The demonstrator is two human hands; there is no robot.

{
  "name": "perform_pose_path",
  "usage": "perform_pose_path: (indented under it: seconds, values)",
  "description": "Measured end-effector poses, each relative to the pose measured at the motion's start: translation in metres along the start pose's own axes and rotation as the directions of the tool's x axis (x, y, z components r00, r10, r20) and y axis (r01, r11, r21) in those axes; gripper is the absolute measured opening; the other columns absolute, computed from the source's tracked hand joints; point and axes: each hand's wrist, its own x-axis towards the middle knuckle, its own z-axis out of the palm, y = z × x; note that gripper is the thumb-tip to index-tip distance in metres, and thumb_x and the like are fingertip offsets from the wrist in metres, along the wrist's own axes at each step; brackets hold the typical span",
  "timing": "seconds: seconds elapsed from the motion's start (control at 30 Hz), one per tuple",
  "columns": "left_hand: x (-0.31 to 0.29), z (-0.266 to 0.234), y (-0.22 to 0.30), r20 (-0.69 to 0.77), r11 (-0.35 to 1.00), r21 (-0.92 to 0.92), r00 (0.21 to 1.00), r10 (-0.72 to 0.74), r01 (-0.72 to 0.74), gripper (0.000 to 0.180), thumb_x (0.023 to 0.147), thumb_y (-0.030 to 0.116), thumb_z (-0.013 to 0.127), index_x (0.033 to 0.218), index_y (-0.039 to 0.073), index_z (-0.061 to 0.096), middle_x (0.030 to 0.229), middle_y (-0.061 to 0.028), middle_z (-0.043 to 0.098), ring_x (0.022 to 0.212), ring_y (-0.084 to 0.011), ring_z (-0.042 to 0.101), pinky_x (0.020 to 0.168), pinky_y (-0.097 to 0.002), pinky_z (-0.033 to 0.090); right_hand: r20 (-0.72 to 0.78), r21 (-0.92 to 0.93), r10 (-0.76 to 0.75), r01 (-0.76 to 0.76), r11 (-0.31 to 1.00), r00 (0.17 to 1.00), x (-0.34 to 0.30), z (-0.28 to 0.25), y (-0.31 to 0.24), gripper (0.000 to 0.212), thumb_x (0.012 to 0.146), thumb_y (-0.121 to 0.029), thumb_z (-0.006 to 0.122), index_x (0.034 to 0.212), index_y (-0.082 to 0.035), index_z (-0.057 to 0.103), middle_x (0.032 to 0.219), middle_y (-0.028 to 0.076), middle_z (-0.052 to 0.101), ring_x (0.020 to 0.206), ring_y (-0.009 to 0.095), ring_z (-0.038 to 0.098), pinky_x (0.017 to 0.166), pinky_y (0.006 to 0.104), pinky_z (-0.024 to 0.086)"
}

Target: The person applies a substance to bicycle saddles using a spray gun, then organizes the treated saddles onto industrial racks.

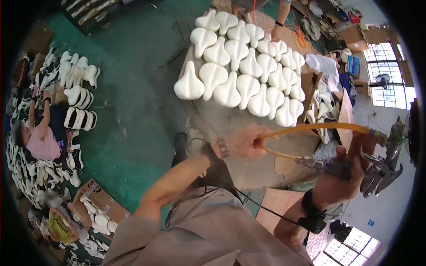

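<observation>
My right hand (350, 170) is closed around the handle of a metal spray gun (390, 153) at the right side of the view. A yellow-brown hose (324, 126) runs from the gun in a loop toward my left hand (248, 141). My left fingers are wrapped round this hose in front of my body. Ahead of both hands, several rows of white bicycle saddle pads (237, 53) lie side by side on a cardboard-covered surface (248, 115); neither hand touches them.
Another person's hand (276, 33) reaches to the pads' far edge. Boxed white pads (323, 104) stand at the right. More pad stacks (80, 119), a cardboard box (100, 199) and seated people occupy the left. A black cable (266, 207) crosses near my waist.
</observation>
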Motion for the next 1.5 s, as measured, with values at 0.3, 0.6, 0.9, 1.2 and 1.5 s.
perform_pose_path:
  seconds: [0.3,0.6,0.9,1.2,1.5]
  values:
    - [-0.212,-0.172,-0.150,-0.462,0.570,0.424,0.709,-0.532,0.704,0.019,0.078,0.022,0.076,0.089,0.008,0.072,0.077,-0.0103,0.067,0.068,-0.0238,0.063,0.064,-0.0368,0.049,0.154,0.036,-0.108,0.104,0.994,0.982,0.034,-0.025,-0.021,0.052,0.091,-0.003,0.044,0.141,0.010,0.038,0.143,0.024,0.044,0.135,0.025,0.041,0.069,0.0254,0.038]
    - [-0.429,-0.127,-0.183,-0.526,-0.038,0.462,0.239,-0.816,0.886,0.050,0.086,0.059,0.057,0.096,0.014,0.075,0.098,-0.0160,0.070,0.097,-0.0399,0.063,0.086,-0.0473,0.052,0.288,-0.378,0.307,-0.187,0.907,0.907,0.008,-0.038,-0.020,0.030,0.092,-0.017,0.056,0.113,0.005,0.058,0.116,0.015,0.058,0.051,0.007,0.042,0.049,0.0179,0.034]
    - [-0.351,-0.128,-0.079,-0.431,-0.166,0.369,0.010,-0.902,0.914,0.067,0.080,0.069,0.059,0.100,0.007,0.073,0.102,-0.0179,0.071,0.095,-0.0367,0.067,0.080,-0.0455,0.054,0.343,-0.753,0.697,-0.260,0.605,0.629,-0.057,0.040,0.036,0.066,0.076,0.011,0.051,0.141,0.000,0.046,0.113,0.014,0.065,0.086,0.013,0.061,0.067,0.0225,0.047]
    - [-0.357,-0.127,-0.136,-0.542,-0.104,0.456,0.184,-0.820,0.884,0.050,0.086,0.055,0.058,0.090,0.008,0.075,0.095,-0.0188,0.070,0.094,-0.0388,0.065,0.081,-0.0489,0.053,0.629,-0.754,0.688,0.071,0.652,0.362,-0.080,0.087,0.072,0.060,0.081,0.004,0.068,0.138,-0.003,0.051,0.106,0.020,0.065,0.088,0.028,0.065,0.080,0.0311,0.050]
    - [-0.346,-0.109,-0.125,-0.587,-0.114,0.356,0.127,-0.800,0.927,0.067,0.083,0.069,0.055,0.089,0.005,0.074,0.095,-0.0228,0.070,0.093,-0.0417,0.065,0.080,-0.0503,0.053,0.659,-0.703,0.575,0.127,0.699,0.484,-0.066,0.087,0.077,0.060,0.079,0.005,0.070,0.136,-0.003,0.053,0.103,0.019,0.067,0.087,0.029,0.066,0.078,0.0321,0.050]
